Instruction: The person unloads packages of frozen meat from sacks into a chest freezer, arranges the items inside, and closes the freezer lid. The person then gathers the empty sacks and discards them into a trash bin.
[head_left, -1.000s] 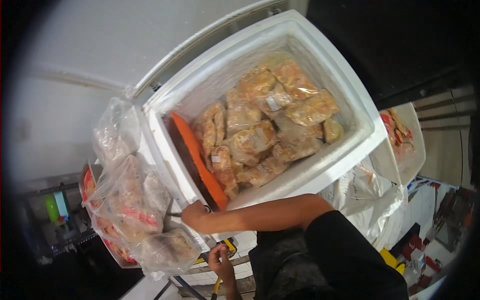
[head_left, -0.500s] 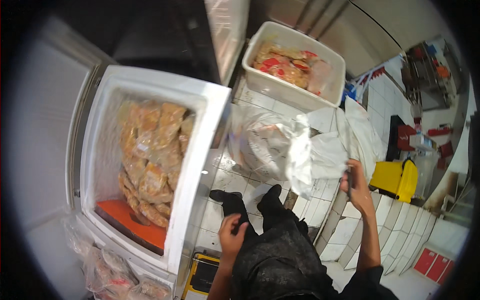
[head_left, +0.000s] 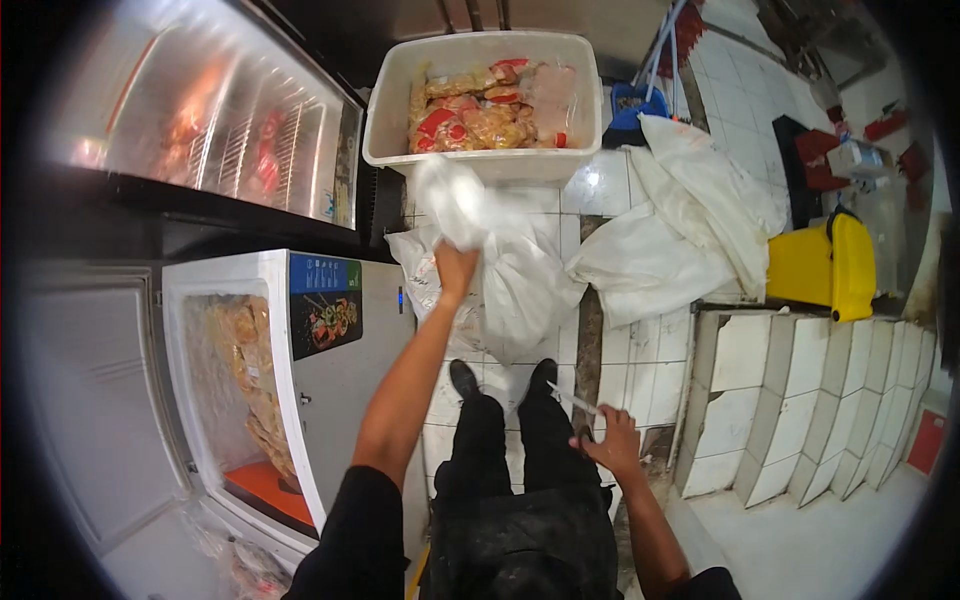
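My left hand (head_left: pixel 457 268) reaches forward, its fingers closed on the gathered top of a white plastic sack (head_left: pixel 525 300). The sack stands on the tiled floor in front of my feet, and its upper end is blurred by motion. My right hand (head_left: pixel 612 442) is closed on a knife (head_left: pixel 575 398) near my right thigh, the thin pale blade slanting forward and left. Just beyond the sack is a white plastic tub (head_left: pixel 480 162) holding clear bags of yellowish and red food (head_left: pixel 490 120).
At left, a chest freezer (head_left: pixel 345 390) stands open with bagged food inside. Beyond it is a lit glass-front fridge (head_left: pixel 210 120). Flattened white sacks (head_left: pixel 670 235) lie on the floor at right, near a yellow bin (head_left: pixel 820 265), a blue dustpan (head_left: pixel 637 108) and tiled steps (head_left: pixel 735 400).
My left hand has moved from beside my body to the sack and taken hold of its top. My right hand has drawn back with the knife. My view has turned rightward.
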